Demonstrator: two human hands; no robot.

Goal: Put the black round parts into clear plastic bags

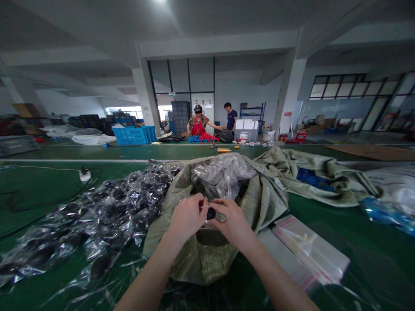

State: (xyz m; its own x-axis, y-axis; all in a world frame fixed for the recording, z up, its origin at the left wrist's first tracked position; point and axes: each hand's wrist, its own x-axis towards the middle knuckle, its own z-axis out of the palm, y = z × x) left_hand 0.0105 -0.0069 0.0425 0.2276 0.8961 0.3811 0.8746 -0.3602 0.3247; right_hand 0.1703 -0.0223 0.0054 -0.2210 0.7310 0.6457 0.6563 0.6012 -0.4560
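Observation:
My left hand [189, 217] pinches a thin pale edge that looks like the top of a clear plastic bag. My right hand [231, 221] curls around the same bag, which has a small black rounded object [210, 213] inside. Much of the bag is hidden by my fingers. Both hands are above the near rim of an open woven sack [207, 259]. Crumpled clear plastic [223, 172] bulges from the sack's mouth. On the left lies a large heap of dark rounded items in clear bags [129, 203].
Flat stacks of clear bags [311, 248] lie at the right. Beyond them is another woven sack [343, 177] with blue contents. A power strip [84, 175] with cables sits far left. Two people stand at the far table near a blue crate [134, 135].

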